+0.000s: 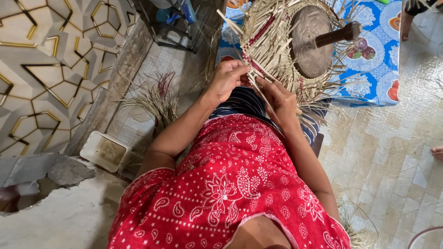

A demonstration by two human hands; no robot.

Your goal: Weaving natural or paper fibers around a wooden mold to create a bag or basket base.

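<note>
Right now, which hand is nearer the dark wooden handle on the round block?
Right. The right hand works the straw weave just below the round block and its handle; the left hand grips strands farther left.

Both hands, left hand (227, 78) and right hand (280, 99), pinch straw strips at the near edge of a woven straw piece (272, 46) under a round wooden block (311, 41).
</note>
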